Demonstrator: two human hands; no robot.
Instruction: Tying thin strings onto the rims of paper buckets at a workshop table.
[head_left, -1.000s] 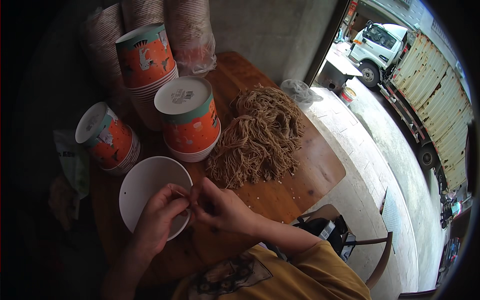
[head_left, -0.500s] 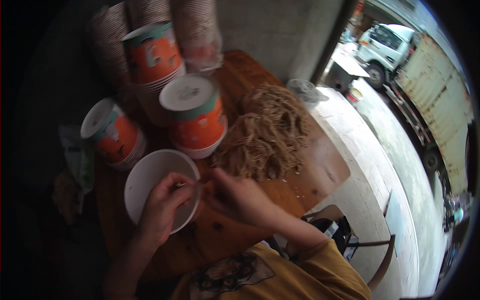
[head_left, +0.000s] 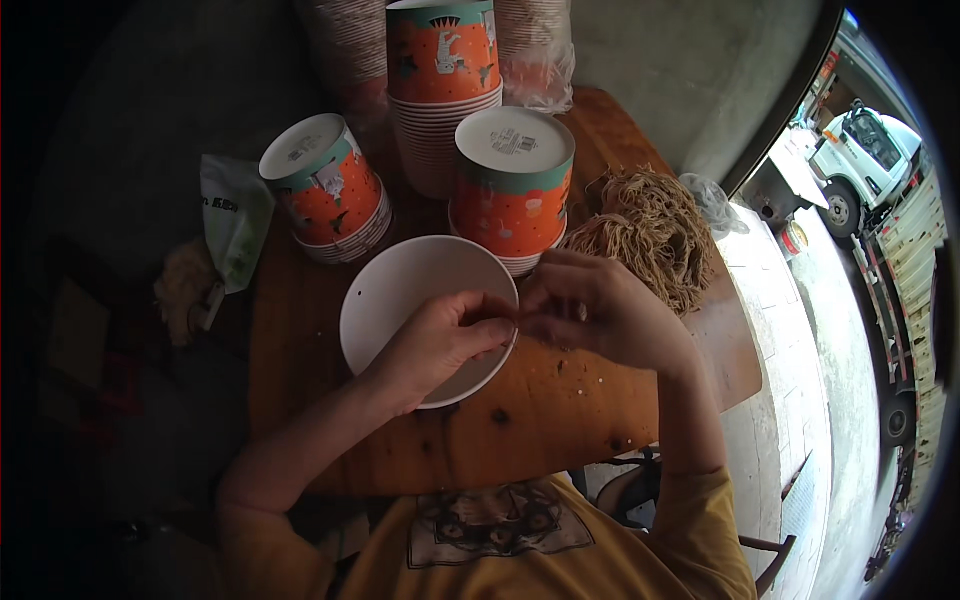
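Note:
A white paper tub [head_left: 385, 275] stands mouth up on the wooden table in front of me, with a small dark hole in its far left wall. My left hand [head_left: 450, 335] reaches over the tub, thumb and fingers closed in a pinch beside its right rim. Just across that rim, the fingers of my right hand [head_left: 605, 305] are bent together close to the left fingertips. Whatever the two hands pinch is too small or hidden to make out. Beyond my right hand lies a tangled heap of brown twine [head_left: 655, 235].
Upside-down stacks of orange and green printed tubs [head_left: 510, 205] stand behind the white one, another stack [head_left: 330, 190] at the left, and a taller stack [head_left: 445, 60] farther back. A green and white bag [head_left: 235, 220] sits past the table's left edge. A truck [head_left: 865, 155] shows outside at right.
My view has swung, so the table and tubs appear farther right and straighter. Both hands stay close together at the tub's right rim, my right hand now bent more at the wrist.

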